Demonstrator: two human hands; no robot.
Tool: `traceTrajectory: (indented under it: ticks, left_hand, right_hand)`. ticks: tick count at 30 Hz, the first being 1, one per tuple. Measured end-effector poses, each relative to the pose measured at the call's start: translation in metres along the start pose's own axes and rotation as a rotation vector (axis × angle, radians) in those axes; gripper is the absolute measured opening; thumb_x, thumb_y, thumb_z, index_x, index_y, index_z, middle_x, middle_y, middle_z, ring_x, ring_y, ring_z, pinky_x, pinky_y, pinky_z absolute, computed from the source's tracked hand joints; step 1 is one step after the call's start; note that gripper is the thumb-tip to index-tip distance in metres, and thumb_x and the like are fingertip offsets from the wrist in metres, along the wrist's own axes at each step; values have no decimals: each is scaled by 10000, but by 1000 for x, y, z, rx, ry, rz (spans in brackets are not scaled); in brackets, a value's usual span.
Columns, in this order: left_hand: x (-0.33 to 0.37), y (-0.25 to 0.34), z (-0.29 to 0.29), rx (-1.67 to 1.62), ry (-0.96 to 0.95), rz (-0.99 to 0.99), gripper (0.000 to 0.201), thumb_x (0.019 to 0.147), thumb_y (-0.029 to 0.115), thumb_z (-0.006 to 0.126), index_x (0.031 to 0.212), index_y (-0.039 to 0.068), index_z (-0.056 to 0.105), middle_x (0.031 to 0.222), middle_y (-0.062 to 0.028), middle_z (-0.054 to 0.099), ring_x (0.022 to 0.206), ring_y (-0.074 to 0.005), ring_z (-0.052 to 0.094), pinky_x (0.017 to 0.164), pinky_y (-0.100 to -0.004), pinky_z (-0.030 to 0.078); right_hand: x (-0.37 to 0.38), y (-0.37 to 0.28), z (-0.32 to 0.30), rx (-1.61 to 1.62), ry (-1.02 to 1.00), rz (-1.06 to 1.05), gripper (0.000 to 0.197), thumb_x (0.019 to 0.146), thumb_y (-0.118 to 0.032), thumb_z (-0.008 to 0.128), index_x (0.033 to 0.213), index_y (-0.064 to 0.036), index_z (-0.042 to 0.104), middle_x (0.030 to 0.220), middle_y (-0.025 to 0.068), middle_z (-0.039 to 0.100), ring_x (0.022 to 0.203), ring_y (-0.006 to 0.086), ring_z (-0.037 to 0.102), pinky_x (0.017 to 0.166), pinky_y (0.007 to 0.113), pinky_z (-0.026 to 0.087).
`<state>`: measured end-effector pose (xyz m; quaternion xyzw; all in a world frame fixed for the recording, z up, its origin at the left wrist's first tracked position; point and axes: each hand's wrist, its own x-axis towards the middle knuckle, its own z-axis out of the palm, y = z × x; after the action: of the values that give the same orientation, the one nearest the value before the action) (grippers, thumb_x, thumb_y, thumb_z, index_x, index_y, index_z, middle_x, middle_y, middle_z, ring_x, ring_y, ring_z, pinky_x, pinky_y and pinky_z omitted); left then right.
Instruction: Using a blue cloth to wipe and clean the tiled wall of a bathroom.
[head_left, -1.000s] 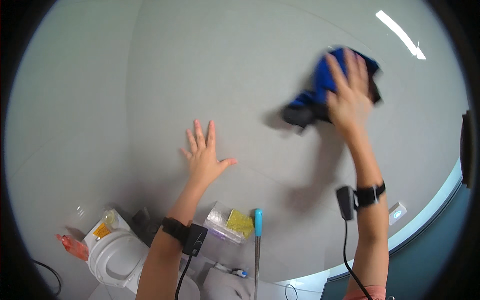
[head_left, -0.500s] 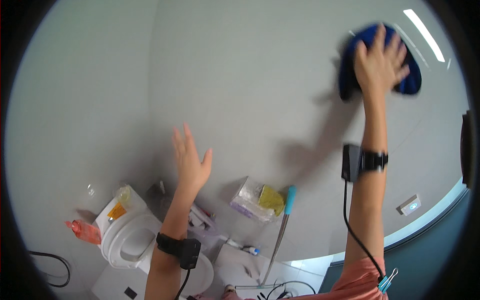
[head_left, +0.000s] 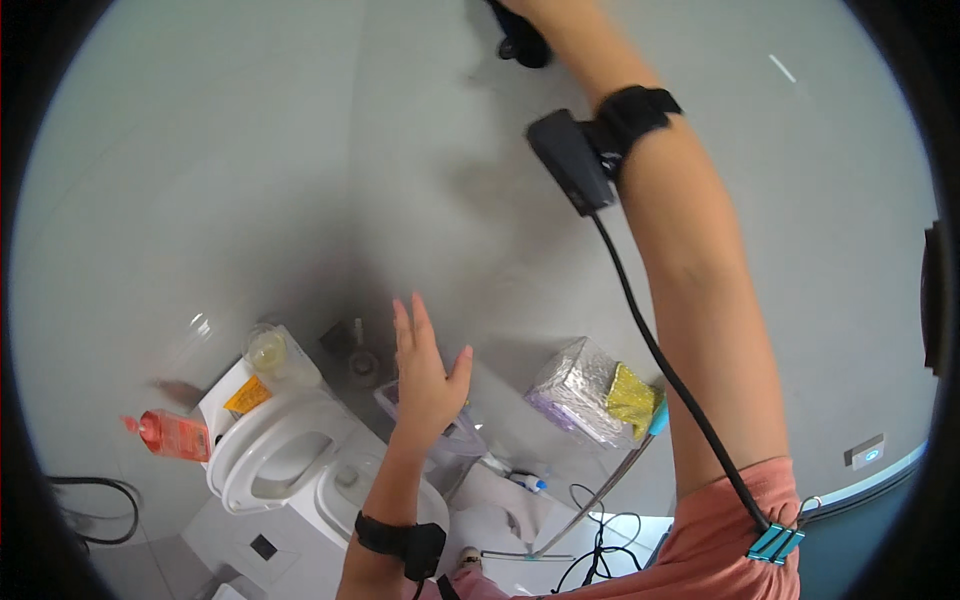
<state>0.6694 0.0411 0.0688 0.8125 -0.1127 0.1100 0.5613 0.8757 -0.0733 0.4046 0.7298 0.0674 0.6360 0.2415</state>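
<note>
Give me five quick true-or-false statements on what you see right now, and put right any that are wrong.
1. The left hand holds nothing. True.
2. The dark cloth lies on the toilet. False: it is at the picture's upper edge, by the right hand.
3. The yellow cloth touches the silver box. True.
4. The red bottle is right of the toilet. False: it is to the left.
5. The toilet is open. True.

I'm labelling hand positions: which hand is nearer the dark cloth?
Right. The right hand, mostly cut off by the top edge, is next to the dark cloth; the left hand is far below it, slightly left.
</note>
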Motion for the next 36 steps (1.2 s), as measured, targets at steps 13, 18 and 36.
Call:
traceTrajectory:
  ticks: [13, 18, 36]
  left_hand:
    - [-62, -57, -11, 118, -175, -125, 830, 798, 203, 696, 1450, -38, 242, 1507, -343, 89, 1390, -484, 171, 1123, -485, 197]
    - [-82, -52, -12, 59, -163, -139, 823, 797, 209, 703, 1443, -41, 258, 1507, -342, 88, 1390, -487, 166, 1123, -494, 192]
    - [-132, -34, -57, 204, -257, -220, 768, 841, 264, 678, 1438, -22, 289, 1519, -300, 130, 1393, -445, 204, 1130, -454, 218]
  right_hand:
    - [-108, -177, 65, -168, -486, -464, 558, 958, -314, 395, 1490, -183, 291, 1582, 102, 118, 1453, 246, 132, 1097, 405, 232]
    - [-147, -156, 51, -88, -564, -521, 573, 939, -303, 422, 1488, -193, 301, 1587, 78, 119, 1451, 225, 140, 1073, 382, 230]
    - [-294, 233, -293, -181, -824, -172, 636, 698, -69, 557, 1313, -229, 553, 1441, 98, 424, 1300, 331, 408, 937, 410, 484]
